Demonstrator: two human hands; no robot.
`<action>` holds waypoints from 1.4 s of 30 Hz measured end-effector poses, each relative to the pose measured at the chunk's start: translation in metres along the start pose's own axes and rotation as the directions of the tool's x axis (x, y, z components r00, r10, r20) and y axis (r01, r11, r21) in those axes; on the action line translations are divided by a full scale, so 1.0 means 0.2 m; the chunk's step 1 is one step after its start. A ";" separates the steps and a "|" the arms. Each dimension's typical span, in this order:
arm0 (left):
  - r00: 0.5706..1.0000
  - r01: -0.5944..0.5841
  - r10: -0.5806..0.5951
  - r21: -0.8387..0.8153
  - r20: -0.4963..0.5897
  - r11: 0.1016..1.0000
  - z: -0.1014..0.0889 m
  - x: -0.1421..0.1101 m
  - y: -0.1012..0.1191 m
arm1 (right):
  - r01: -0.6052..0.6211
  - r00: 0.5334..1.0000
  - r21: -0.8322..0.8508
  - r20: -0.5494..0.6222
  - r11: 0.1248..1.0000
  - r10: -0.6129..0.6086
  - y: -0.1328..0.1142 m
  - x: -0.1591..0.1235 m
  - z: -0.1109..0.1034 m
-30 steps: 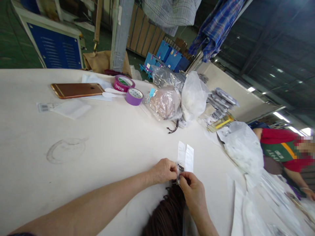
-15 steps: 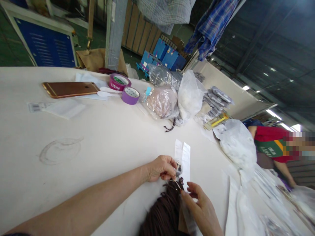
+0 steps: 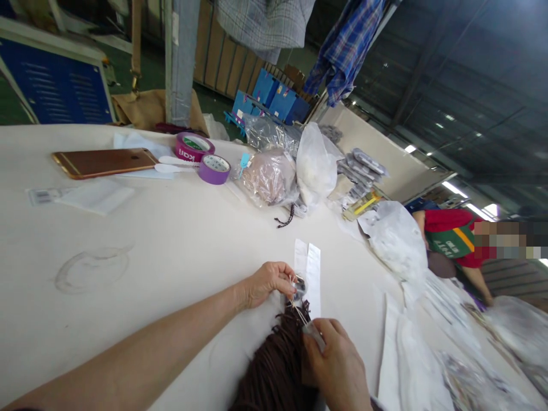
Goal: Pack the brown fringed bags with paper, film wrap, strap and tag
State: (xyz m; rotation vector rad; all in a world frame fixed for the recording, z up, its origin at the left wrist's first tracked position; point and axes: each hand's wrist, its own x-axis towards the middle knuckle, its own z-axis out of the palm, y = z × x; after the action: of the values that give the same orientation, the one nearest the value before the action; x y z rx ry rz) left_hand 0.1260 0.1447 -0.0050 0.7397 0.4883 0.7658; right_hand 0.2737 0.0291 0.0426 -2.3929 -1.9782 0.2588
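My left hand [image 3: 274, 284] pinches a thin pale string [image 3: 299, 313] between thumb and fingertips. That string runs down to my right hand [image 3: 340, 362], whose fingers are closed on a small translucent piece, perhaps a tag [image 3: 314, 335]. Below both hands lies a thick bundle of dark brown cords [image 3: 274, 371], its knotted top ends close to the string. A small clear packet with something dark in it [image 3: 299, 287] sits right beside my left fingertips. Two white paper strips [image 3: 314, 274] lie flat behind it. My right hand hides part of the bundle.
On the white table [image 3: 180, 240] a phone [image 3: 105, 162], purple tape rolls [image 3: 214, 169] and a blank paper slip [image 3: 96, 197] lie at left. Bagged goods [image 3: 268, 177] and a white plastic bag [image 3: 394, 234] stand farther back. At right, a person in red [image 3: 449, 234] leans in.
My right fingers have closed on the small translucent piece, and the string now stretches between both hands. The whole view has shifted, so things appear farther left.
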 end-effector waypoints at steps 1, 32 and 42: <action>1.000 0.006 -0.006 -0.005 0.009 1.000 0.00 0.00 0.00 | -0.017 1.000 0.001 0.007 1.000 0.017 -0.01 0.00 0.00; 0.983 0.113 -0.127 0.107 0.131 0.988 0.00 -0.03 0.00 | -0.410 0.911 0.534 0.192 0.739 0.366 0.04 -0.03 0.04; 0.982 0.105 -0.112 0.057 0.150 0.993 -0.02 -0.03 -0.01 | -0.411 0.912 0.687 0.306 0.600 0.274 0.05 0.01 -0.07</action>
State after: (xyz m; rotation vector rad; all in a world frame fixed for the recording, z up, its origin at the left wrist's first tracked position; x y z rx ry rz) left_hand 0.1210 0.1413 -0.0071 0.8044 0.4054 0.5920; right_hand 0.2861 0.0311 0.0550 -2.1586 -1.0471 1.0825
